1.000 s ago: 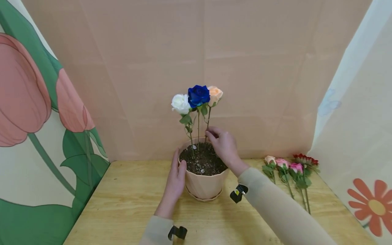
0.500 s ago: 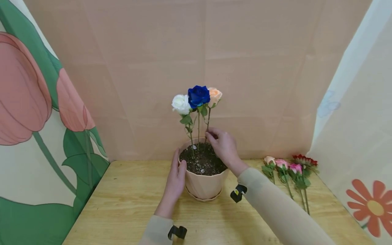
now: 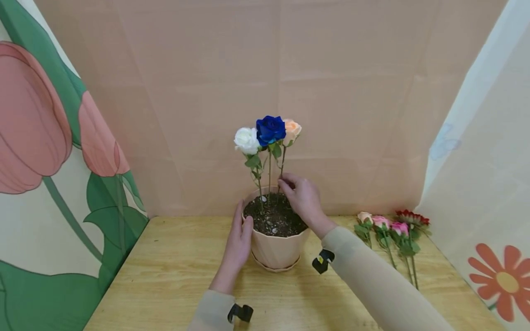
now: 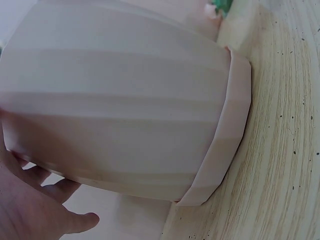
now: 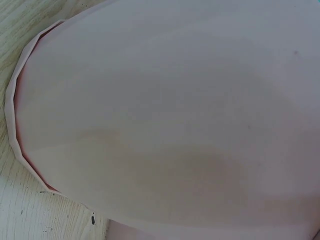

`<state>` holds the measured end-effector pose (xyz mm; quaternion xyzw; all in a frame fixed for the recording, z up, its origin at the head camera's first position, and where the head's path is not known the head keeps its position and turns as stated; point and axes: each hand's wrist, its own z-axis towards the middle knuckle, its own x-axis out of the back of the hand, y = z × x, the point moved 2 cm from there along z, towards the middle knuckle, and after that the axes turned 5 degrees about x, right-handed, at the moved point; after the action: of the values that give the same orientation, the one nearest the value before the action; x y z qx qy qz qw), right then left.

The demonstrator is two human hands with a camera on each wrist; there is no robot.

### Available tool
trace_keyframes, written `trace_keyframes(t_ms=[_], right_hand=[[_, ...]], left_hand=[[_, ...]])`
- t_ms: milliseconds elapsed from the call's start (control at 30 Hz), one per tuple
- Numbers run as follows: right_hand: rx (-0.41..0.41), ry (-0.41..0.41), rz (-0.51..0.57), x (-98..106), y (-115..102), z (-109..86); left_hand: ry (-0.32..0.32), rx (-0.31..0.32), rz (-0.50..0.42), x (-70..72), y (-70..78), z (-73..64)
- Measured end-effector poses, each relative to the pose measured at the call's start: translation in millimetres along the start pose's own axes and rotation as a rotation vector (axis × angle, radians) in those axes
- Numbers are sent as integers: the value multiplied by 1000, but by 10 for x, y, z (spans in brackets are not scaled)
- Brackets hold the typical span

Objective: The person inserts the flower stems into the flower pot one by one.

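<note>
A pale pink flowerpot [image 3: 275,250] filled with dark soil [image 3: 279,220] stands on its saucer. My left hand [image 3: 238,236] rests against the pot's left side. In the left wrist view, fingers [image 4: 62,190] lie spread along its outer wall. At the back right of the pot, my right hand [image 3: 304,197] pinches the stem of a peach rose [image 3: 292,130] between thumb and fingers, low near the soil. A blue rose [image 3: 271,130] and a white rose [image 3: 247,140] stand upright in the soil to its left. The right wrist view shows mainly the pot wall [image 5: 165,110], without the fingers.
Several loose roses, including a pink rose [image 3: 381,221], lie at the right of the wooden table [image 3: 178,266] with a dark red flower [image 3: 411,217]. A plain pinkish backdrop [image 3: 207,92] rises behind. Printed flower panels flank the table.
Both hands keep their places on the pot and the stem. The peach rose has shifted only very slightly, and the head view has moved a little.
</note>
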<state>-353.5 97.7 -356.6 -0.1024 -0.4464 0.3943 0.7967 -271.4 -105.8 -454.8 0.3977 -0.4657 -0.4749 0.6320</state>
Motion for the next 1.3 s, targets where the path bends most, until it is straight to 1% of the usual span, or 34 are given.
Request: trace_keyframes(t_ms=[367, 600, 800, 967, 1133, 1300], right_hand=[[28, 15, 23, 10, 39, 9], [-34, 51, 46, 19, 56, 5], [-25, 69, 42, 21, 53, 20], [-51, 67, 66, 41, 58, 7], [-89, 50, 96, 124, 73, -25], [-129, 16, 151, 307, 91, -95]], left_hand=[[-12, 15, 2, -19, 24, -2], [-11, 23, 9, -21, 38, -2], [-7, 16, 9, -17, 43, 0], [-8, 19, 6, -25, 30, -8], [-13, 24, 0, -28, 11, -6], [-14, 22, 4, -25, 2, 11]])
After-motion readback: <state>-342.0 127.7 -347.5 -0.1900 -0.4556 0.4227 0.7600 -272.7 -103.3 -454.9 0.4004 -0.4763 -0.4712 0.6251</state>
